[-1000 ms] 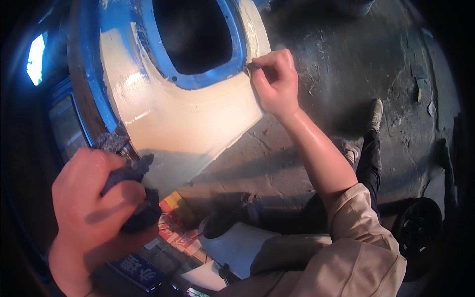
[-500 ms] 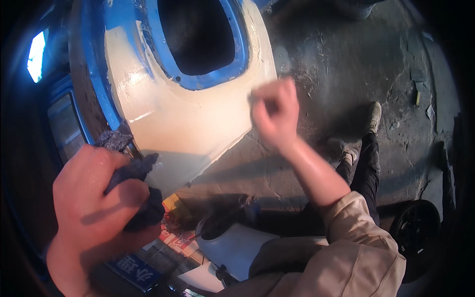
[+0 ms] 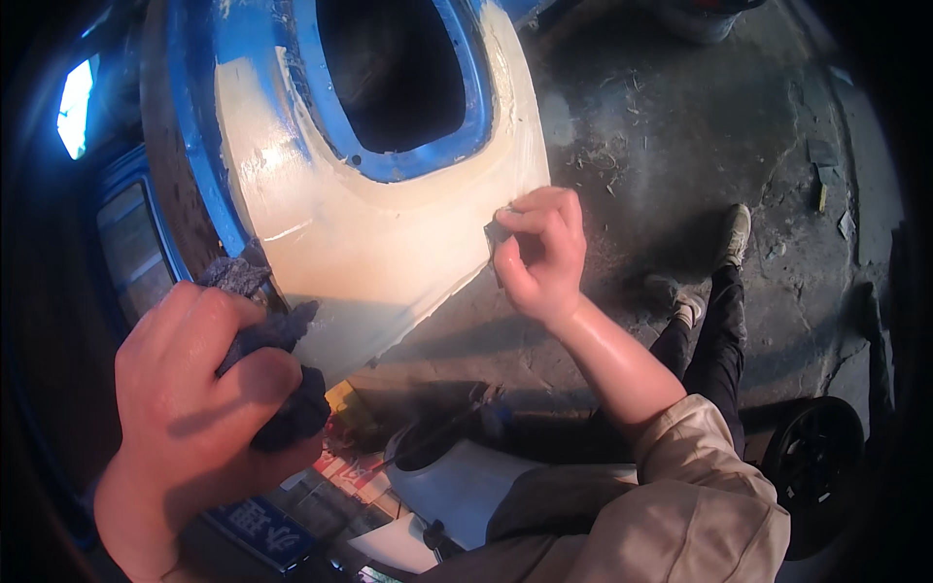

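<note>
A blue vehicle body panel with a broad cream-coated area (image 3: 389, 238) stretches ahead of me, around a dark oval opening with a blue rim (image 3: 418, 165). My left hand (image 3: 199, 384), at the panel's near left side, is closed around a crumpled dark blue-grey rag (image 3: 292, 408). At the right edge of the cream area, my right hand (image 3: 546, 253) pinches a small dark flat piece, perhaps sandpaper (image 3: 496, 243). Its fingers hide much of that piece, which lies against the panel's edge.
Two legs in dark trousers with pale shoes (image 3: 737, 233) are on the worn grey floor (image 3: 641, 146). A black wheel (image 3: 821, 447) lies at lower right, and a bucket (image 3: 705, 19) stands at the far edge. Near me are a white panel (image 3: 476, 486) and a blue sign (image 3: 262, 532).
My right hand has come slightly nearer along the panel's right edge, and the dark piece in it shows more clearly. My left hand keeps its hold on the rag.
</note>
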`<action>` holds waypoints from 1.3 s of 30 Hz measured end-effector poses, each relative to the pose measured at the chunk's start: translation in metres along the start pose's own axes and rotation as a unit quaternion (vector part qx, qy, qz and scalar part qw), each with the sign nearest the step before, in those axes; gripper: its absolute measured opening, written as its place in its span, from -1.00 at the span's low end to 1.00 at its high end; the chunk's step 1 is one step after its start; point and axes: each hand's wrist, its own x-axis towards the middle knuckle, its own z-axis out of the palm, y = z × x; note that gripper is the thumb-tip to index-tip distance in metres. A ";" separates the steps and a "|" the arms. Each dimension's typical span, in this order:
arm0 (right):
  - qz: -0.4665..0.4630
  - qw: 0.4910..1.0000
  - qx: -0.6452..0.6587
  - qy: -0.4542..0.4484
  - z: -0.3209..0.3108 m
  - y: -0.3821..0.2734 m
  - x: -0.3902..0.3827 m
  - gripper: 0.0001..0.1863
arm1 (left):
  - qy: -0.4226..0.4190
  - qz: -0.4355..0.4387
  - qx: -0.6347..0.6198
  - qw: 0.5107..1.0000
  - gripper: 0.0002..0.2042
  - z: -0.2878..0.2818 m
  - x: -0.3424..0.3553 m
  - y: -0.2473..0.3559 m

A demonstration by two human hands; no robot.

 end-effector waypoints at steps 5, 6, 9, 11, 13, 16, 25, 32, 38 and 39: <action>0.087 0.996 -0.027 -0.001 0.013 0.028 0.043 -0.87 | 0.007 0.000 0.001 1.000 -0.55 0.002 -0.001 -0.001; 0.098 0.994 -0.040 0.019 0.016 0.034 0.054 -0.88 | 0.009 0.001 0.005 1.000 -0.56 0.001 0.002 0.000; 0.120 0.992 -0.027 -0.019 0.007 0.035 0.044 -0.73 | 0.006 0.007 -0.001 1.000 -0.56 0.002 0.000 0.001; 0.092 0.991 -0.008 -0.092 -0.008 0.041 0.046 -0.57 | 0.008 0.007 0.000 1.000 -0.55 0.001 0.001 0.000; 0.037 0.980 0.026 -0.196 -0.030 0.046 0.054 -0.38 | 0.010 0.002 0.003 1.000 -0.55 0.001 0.001 -0.002; 0.095 0.952 0.070 -0.283 -0.053 0.059 0.046 -0.16 | 0.000 0.005 0.001 1.000 -0.55 0.000 -0.002 -0.002; 0.243 0.949 0.055 -0.192 -0.081 0.090 0.015 -0.34 | -0.006 0.022 -0.021 1.000 -0.58 -0.003 0.003 -0.009; 0.405 0.901 0.115 -0.100 -0.159 0.093 -0.043 -0.53 | -0.007 0.079 -0.021 0.997 -0.63 -0.001 -0.001 -0.006; 0.456 0.869 0.145 -0.125 -0.208 0.067 -0.035 -0.51 | -0.108 0.022 0.038 0.993 -0.78 -0.005 0.032 0.015; 0.453 0.870 0.147 -0.127 -0.219 0.065 -0.030 -0.52 | -0.134 0.020 0.045 0.990 -0.81 0.001 0.043 0.017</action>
